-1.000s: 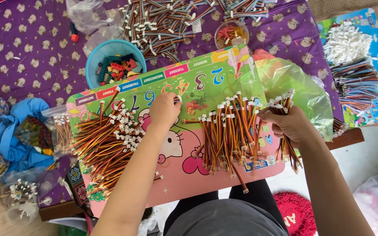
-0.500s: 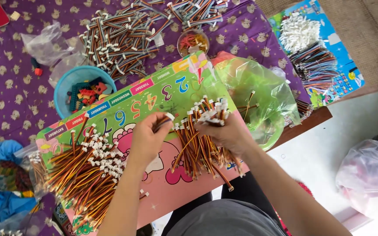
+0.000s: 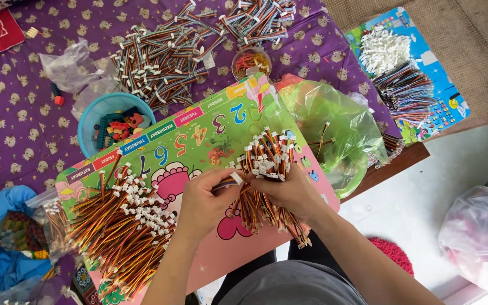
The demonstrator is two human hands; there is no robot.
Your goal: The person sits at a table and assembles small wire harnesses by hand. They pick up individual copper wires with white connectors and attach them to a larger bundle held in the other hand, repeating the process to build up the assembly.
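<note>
Room: board (image 3: 199,135) overhangs bench edge, lower right; bare floor (image 3: 419,209) beyond.
Bundle (image 3: 266,186): frame centre, clasped in right hand (image 3: 289,195).
Left hand (image 3: 204,206): pinches one wire (image 3: 230,181).

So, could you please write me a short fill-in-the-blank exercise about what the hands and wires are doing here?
1. The right hand grips a ____ of brown, red and yellow wires.
2. The left hand pinches one white ____.
3. The round plastic bowl of toy bricks is ____.

Missing words: bundle; connector; blue
</note>
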